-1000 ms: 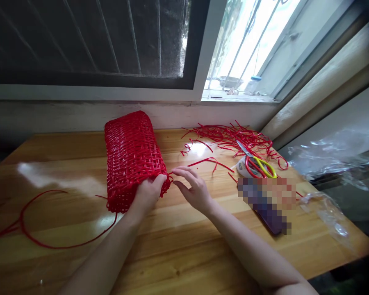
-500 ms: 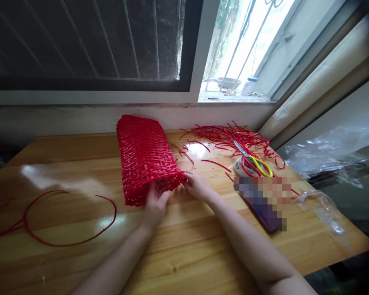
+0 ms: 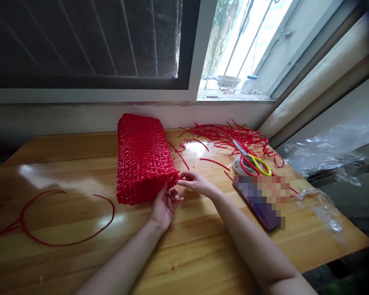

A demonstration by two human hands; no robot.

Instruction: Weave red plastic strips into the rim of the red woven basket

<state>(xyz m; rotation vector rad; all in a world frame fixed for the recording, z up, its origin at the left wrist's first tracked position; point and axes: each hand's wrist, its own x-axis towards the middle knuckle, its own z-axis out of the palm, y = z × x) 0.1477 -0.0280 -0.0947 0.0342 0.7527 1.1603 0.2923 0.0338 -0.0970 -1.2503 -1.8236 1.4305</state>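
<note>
A red woven basket [image 3: 144,153] lies on its side on the wooden table [image 3: 172,254], its open end facing me. My left hand [image 3: 165,207] is palm up at the lower right of that opening, its thumb against the rim and its fingers curled beside it. At the rim's right corner, my right hand [image 3: 195,182] pinches a short red strand that sticks out from the weave. Part of the left fingers' contact with the rim is hard to make out.
Cut red strands [image 3: 233,135] lie heaped at the back right. Scissors [image 3: 255,164] rest on a tape roll [image 3: 238,166], near a dark, partly pixelated flat object [image 3: 258,207]. A looped red strand [image 3: 64,244] lies left. Clear plastic [image 3: 326,213] hangs over the right edge.
My left hand has come out of the basket opening and turned palm up by its right corner. The basket's mouth has shifted slightly left, and my right hand has moved a little with it.
</note>
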